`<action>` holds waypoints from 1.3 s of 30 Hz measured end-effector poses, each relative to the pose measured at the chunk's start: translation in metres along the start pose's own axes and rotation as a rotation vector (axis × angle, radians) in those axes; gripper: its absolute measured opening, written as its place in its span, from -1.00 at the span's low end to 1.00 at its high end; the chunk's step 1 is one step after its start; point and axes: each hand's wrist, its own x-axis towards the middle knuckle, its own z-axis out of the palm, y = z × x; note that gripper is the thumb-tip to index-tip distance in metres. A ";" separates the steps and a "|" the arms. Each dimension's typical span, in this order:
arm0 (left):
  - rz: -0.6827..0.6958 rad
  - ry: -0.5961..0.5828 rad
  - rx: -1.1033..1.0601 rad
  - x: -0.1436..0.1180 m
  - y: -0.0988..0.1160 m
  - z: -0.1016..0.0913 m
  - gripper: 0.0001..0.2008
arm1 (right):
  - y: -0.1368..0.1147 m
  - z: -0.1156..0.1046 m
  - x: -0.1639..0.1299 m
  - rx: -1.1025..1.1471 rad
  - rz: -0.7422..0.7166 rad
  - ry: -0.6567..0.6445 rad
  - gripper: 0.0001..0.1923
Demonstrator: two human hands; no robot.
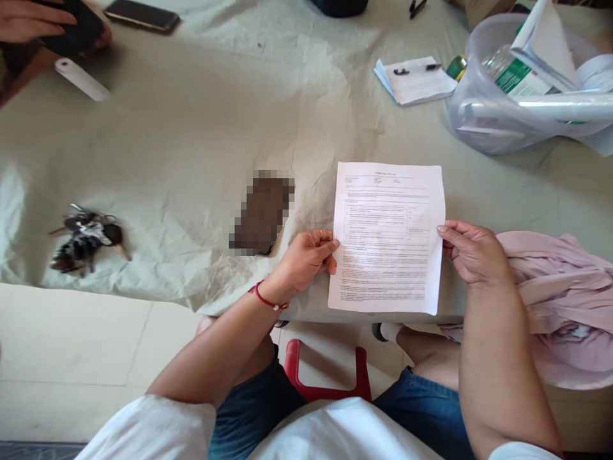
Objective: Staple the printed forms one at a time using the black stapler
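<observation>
We see a white printed sheet of paper (387, 237) held upright-to-us over the near edge of the worktop (191, 140), which is draped in a creased pale grey-green cloth. Its long axis runs away from us, the heading at the far end, the lower edge hanging just past the worktop's rim. Our left hand (306, 259) pinches the sheet's left margin about halfway down, thumb on top; our right hand (472, 252) pinches the right margin at the same height. Each grip is narrow and closed on the paper, so the sheet lies directly between the two, equally near to both.

Just left of the left hand lies a dark flat object (262, 214), blurred out. Farther left sits a bunch of keys (86, 239). A crumpled pink garment (560, 300) lies beside the right forearm. Farther off are a small notepad with a black pen (414, 78) and a clear plastic bag of boxes (517, 89). At the far left corner another person's hand (29, 22) holds a dark phone.
</observation>
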 end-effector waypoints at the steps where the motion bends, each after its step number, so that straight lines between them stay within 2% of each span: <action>1: -0.001 0.006 -0.004 0.000 0.000 0.000 -0.90 | 0.000 0.000 0.000 -0.007 0.011 -0.014 -0.47; 8: -0.016 -0.007 -0.007 -0.002 0.002 -0.001 -0.88 | -0.005 -0.009 -0.003 -0.092 0.057 -0.162 -0.49; 13: -0.057 -0.099 -0.063 -0.003 0.004 -0.006 -0.86 | -0.010 -0.020 -0.004 -0.062 0.099 -0.172 -0.47; 16: -0.080 -0.157 -0.148 -0.004 0.005 -0.007 -0.86 | -0.013 -0.018 -0.004 -0.026 0.121 -0.151 -0.47; 23: -0.060 -0.045 -0.196 -0.003 0.010 -0.008 -0.91 | -0.010 -0.009 -0.005 -0.067 0.107 -0.161 -0.46; 26: -0.037 -0.038 -0.198 -0.004 0.013 -0.011 -0.90 | -0.009 -0.012 -0.006 -0.151 0.106 -0.177 -0.43; 31: -0.017 -0.036 -0.192 -0.004 0.014 -0.013 -0.88 | -0.010 -0.017 -0.007 -0.249 0.198 -0.241 -0.41; 39: -0.033 -0.053 -0.156 -0.003 0.013 -0.015 -0.82 | -0.009 -0.021 -0.014 -0.112 0.113 -0.274 -0.48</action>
